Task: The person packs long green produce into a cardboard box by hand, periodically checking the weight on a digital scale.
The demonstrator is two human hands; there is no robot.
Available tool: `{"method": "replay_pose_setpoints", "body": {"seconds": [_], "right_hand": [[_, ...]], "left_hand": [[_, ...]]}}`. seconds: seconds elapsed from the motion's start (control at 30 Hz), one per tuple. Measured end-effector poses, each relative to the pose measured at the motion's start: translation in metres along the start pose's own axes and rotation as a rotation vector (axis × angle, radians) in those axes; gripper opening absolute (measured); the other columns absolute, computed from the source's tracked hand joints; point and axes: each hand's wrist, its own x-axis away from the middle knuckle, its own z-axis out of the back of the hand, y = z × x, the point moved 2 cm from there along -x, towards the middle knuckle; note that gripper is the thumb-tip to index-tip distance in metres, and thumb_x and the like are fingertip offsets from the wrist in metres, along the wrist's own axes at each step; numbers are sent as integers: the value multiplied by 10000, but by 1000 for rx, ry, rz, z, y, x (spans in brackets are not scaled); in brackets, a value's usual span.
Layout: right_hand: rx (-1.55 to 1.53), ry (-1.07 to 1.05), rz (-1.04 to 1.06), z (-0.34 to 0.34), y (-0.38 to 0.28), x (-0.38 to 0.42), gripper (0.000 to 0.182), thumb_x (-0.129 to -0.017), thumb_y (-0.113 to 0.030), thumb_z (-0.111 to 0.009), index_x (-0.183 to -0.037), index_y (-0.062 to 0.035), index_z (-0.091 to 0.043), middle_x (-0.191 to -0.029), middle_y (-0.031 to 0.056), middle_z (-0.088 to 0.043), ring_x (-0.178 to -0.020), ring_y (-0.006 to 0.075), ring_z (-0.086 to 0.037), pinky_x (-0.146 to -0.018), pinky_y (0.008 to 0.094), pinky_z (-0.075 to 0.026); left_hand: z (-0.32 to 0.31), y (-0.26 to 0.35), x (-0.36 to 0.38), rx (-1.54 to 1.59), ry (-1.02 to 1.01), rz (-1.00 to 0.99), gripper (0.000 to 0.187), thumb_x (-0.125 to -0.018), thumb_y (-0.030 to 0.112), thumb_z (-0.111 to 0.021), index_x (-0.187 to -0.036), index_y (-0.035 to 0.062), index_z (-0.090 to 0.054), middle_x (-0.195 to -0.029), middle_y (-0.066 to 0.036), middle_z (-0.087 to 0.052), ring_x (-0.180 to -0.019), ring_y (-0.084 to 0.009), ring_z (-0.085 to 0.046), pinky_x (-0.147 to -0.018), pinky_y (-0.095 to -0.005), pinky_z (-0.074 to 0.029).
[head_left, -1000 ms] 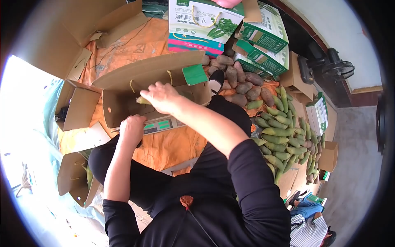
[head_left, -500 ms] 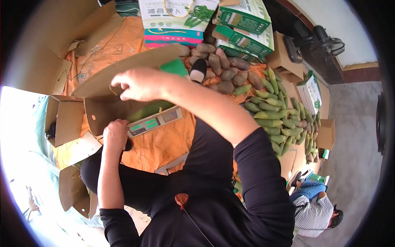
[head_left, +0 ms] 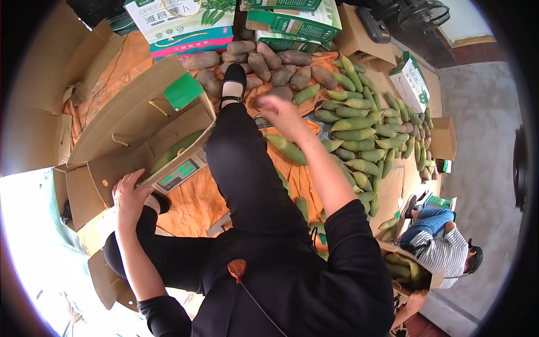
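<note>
My left hand (head_left: 130, 196) grips the near corner of a long open cardboard box (head_left: 126, 163), fingers over its edge. Inside the box lies a green radish (head_left: 171, 154). Along the box's near side is a digital scale's panel (head_left: 178, 173) with lit green displays. My right hand (head_left: 281, 116), smeared by motion, is over the floor beyond my raised knee; its fingers are too blurred to show whether anything is in them. Close below it lies a green radish (head_left: 287, 149), and a pile of green radishes (head_left: 356, 135) spreads to its right.
Brownish-purple roots (head_left: 259, 66) lie beyond my shoe (head_left: 234, 78). Printed radish cartons (head_left: 185, 19) stand at the back, near a black fan (head_left: 424, 14). An orange sheet (head_left: 193, 205) covers the floor. At right, a person in a striped shirt (head_left: 443, 253) is beside a box of radishes (head_left: 401, 269).
My right hand has moved from above the box rightward to the radishes. The view has shifted, showing more of the box's inside and my knee. My left hand stays at the box corner.
</note>
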Motion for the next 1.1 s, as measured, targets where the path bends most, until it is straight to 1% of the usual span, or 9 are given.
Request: {"method": "replay_pose_setpoints", "body": {"seconds": [0.1, 0.17, 0.3, 0.4, 0.77, 0.83, 0.93, 1.03, 1.1], "right_hand": [[-47, -131, -243, -31, 63, 36, 295, -845, -147, -655, -1115, -32, -627, -949, 153, -695, -884, 251, -674, -749, 355, -520], [185, -145, -193, -57, 91, 57, 287, -855, -190, -624, -1105, -50, -639, -975, 193, -690, -926, 318, -669, -765, 386, -518], [163, -290, -225, -94, 83, 77, 299, -860, -236, -599, -1098, -60, -643, -977, 218, -681, -949, 377, -651, -795, 421, -512], [-89, -486, -383, -100, 57, 80, 331, -855, -262, -594, -1109, -52, -632, -981, 222, -677, -959, 396, -642, -829, 443, -507], [-30, -345, -361, -106, 94, 69, 350, -841, -214, -609, -1149, -47, -602, -1034, 206, -669, -1016, 389, -620, -878, 454, -493], [299, -280, -255, -85, 72, 66, 320, -831, -174, -627, -1129, -62, -609, -1087, 185, -654, -1056, 363, -603, -891, 441, -490], [459, -151, -166, -69, 85, 64, 302, -821, -158, -646, -1111, -81, -617, -1110, 164, -640, -1064, 343, -593, -896, 442, -486], [626, 7, -205, -33, 89, 64, 317, -805, -188, -675, -1107, -105, -623, -1060, 148, -647, -1028, 339, -600, -885, 461, -486], [647, 62, -359, -7, 98, 66, 335, -788, -200, -693, -1107, -127, -623, -1072, 116, -638, -1056, 326, -585, -885, 477, -483]], "left_hand": [[-1, -4, -2, 26, 20, -14, 486, -681, 115, -761, -1148, 36, -649, -1078, -147, -661, -1005, -315, -611, -940, -406, -422], [-1, -4, -3, 38, 29, -2, 487, -680, 111, -761, -1147, 33, -649, -1081, -150, -662, -999, -317, -614, -935, -406, -425], [-4, -1, -9, 69, 31, -25, 483, -680, 100, -759, -1146, 32, -650, -1088, -149, -666, -1000, -321, -617, -934, -407, -428], [-3, 2, -11, 40, 15, -36, 491, -678, 107, -765, -1150, 35, -649, -1095, -143, -667, -1019, -319, -611, -946, -403, -421], [-2, 6, -12, 1, -15, 7, 519, -690, 160, -784, -1181, 66, -643, -1143, -118, -655, -1048, -305, -598, -1037, -449, -340], [-2, 4, -11, -2, -14, 6, 527, -687, 152, -786, -1186, 67, -640, -1138, -115, -656, -1035, -303, -600, -1043, -452, -334], [2, 9, -9, -12, -14, 14, 529, -685, 144, -786, -1186, 63, -638, -1131, -116, -656, -1024, -299, -601, -1041, -440, -338], [5, 17, -8, -37, -16, 2, 522, -657, 54, -756, -1167, 37, -648, -1122, -144, -669, -1051, -314, -616, -952, -397, -441], [3, 13, -7, -30, -22, 9, 525, -670, 93, -770, -1177, 47, -642, -1126, -133, -663, -1039, -307, -610, -992, -405, -396]]}}
